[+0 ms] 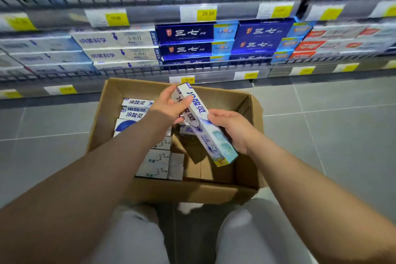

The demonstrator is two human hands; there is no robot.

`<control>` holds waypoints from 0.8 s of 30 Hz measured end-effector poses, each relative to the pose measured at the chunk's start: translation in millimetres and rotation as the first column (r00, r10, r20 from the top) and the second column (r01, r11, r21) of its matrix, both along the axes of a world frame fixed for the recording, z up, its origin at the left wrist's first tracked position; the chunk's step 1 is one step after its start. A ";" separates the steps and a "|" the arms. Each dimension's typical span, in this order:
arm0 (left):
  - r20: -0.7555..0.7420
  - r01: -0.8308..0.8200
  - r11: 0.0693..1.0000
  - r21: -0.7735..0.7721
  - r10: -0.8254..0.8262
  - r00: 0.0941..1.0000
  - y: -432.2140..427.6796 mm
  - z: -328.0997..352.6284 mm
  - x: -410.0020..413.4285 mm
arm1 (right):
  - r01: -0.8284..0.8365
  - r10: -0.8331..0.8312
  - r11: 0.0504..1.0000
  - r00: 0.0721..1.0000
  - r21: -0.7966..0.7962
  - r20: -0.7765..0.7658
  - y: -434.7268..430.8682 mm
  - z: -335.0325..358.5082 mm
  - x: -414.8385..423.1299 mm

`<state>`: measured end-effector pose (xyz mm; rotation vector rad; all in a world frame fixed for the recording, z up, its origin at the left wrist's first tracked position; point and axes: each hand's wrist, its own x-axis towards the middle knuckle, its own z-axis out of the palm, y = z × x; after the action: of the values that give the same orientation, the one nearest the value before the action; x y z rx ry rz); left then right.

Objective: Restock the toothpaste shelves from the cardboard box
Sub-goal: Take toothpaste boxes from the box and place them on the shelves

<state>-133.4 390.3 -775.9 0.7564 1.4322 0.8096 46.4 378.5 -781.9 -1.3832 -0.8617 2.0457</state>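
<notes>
The long white-and-blue toothpaste carton [197, 111] is held in the air over the open brown cardboard box [192, 193], clear of the stock inside it. Its long axis runs on a diagonal: the far end is up and to the left, pointing toward the shelving, and the near end hangs lower and to the right, over the bare part of the box bottom. The left hand [169, 106] grips the far upper end, thumb across the printed face and fingers curled behind. The right hand [233, 128] holds the carton's right edge near the middle, thumb on top and fingers wrapped under. A second carton may lie against the back of the first under the left hand, but I cannot tell for sure. The left hand is the nearer of the two to the wire-fronted store shelf [192, 66], which lies ahead of both hands and above them, packed with dark blue cartons [186, 47] and white cartons [120, 40]. More white-and-blue cartons [137, 113] fill the left side of the box. I judge that the coming move depends on swinging the tilted carton level with the shelf rows, far end leading.
</notes>
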 end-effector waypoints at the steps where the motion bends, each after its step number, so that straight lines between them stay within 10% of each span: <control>1: 0.046 -0.009 1.000 0.000 0.009 0.999 0.4 8.8 3.5 | -0.019 0.019 1.000 1.000 0.006 0.020 -1.2 6.7 4.3; 7: 0.024 -0.036 0.999 -0.030 0.036 0.999 -6.6 39.1 23.8 | -0.049 0.017 0.986 0.979 0.156 0.203 -10.3 29.0 17.0; 14: -0.073 0.084 0.996 -0.001 -0.084 0.994 -4.2 9.3 45.6 | -0.235 -0.095 0.886 0.752 0.400 0.652 -14.2 9.0 37.7; 18: -0.473 0.347 0.938 0.012 -0.300 0.829 3.8 -44.0 52.8 | -0.124 -0.273 0.903 0.575 0.412 0.771 -18.4 -22.0 73.3; 24: -0.689 0.602 0.798 -0.027 -0.451 0.567 22.7 -141.5 60.9 | 0.055 -0.500 0.849 0.406 0.525 0.765 -40.8 -73.2 120.1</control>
<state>-72.5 413.0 -917.4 1.6905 1.6025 0.1858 166.4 337.7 -855.1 -2.1481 -1.2502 0.6282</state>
